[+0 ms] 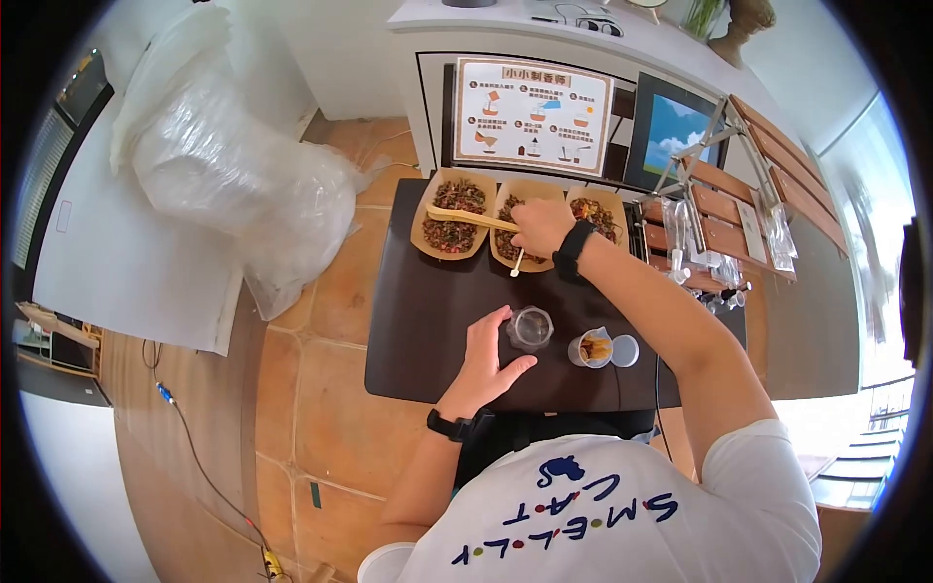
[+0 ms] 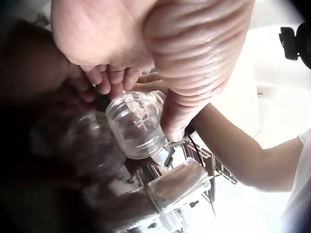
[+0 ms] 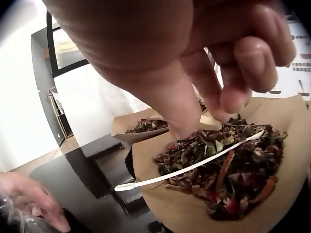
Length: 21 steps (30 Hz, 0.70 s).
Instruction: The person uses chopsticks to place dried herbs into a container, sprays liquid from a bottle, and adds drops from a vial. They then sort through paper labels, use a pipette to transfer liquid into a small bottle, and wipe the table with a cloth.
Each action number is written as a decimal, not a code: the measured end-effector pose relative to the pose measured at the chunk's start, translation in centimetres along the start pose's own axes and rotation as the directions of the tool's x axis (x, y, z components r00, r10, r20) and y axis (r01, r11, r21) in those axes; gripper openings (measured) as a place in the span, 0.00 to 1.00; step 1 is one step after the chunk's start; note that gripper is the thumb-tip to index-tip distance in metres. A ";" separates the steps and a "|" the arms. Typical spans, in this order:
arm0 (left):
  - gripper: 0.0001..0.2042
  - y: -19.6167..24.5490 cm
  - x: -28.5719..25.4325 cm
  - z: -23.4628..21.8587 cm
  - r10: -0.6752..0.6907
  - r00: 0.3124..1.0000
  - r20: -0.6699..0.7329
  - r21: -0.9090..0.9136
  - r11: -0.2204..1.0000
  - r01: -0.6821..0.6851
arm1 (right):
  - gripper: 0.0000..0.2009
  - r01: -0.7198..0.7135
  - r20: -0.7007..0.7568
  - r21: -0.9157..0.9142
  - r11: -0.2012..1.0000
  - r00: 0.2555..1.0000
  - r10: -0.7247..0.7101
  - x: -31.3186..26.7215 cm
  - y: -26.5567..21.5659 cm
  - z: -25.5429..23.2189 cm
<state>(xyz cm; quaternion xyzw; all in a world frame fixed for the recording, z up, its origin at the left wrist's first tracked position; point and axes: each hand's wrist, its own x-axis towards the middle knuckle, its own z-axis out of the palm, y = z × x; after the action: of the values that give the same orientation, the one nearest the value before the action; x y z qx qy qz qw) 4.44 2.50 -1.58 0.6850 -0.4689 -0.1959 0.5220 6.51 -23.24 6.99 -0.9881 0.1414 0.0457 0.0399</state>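
Observation:
In the head view my left hand (image 1: 483, 361) stands beside a clear jar (image 1: 530, 328), fingers fairly straight and thumb spread. The left wrist view shows the thumb (image 2: 175, 116) along one side of that jar (image 2: 136, 125). My right hand (image 1: 544, 228) is over the middle paper tray (image 3: 150, 194) of dried petals and leaves. Its thumb and fingertips pinch the end of light wooden tongs (image 1: 466, 218), which lie across to the left tray (image 1: 425, 228). A thin white stirrer (image 3: 194, 167) rests on the petals below the right hand, one end sticking out past the rim.
A small tub (image 1: 591, 348) with yellowish pieces stands on the dark table (image 1: 437, 330), its lid (image 1: 625, 351) flipped open. At the right is a third petal tray (image 1: 612, 209). Behind stand an instruction sheet (image 1: 533, 112) and a wooden slatted rack (image 1: 724, 209) with hanging bags.

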 end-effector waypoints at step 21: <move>0.37 -0.1 0.0 0.1 0.047 0.999 -0.022 0.014 0.999 -0.047 | 0.10 -0.114 -0.015 0.117 0.986 0.993 0.117 2.8 -2.7 -0.4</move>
<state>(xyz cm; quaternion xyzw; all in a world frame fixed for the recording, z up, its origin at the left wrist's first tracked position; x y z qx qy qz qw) 4.43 2.46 -1.67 0.6795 -0.4803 -0.1730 0.5269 9.95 -21.44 7.32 -0.9747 0.2014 0.0287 0.0930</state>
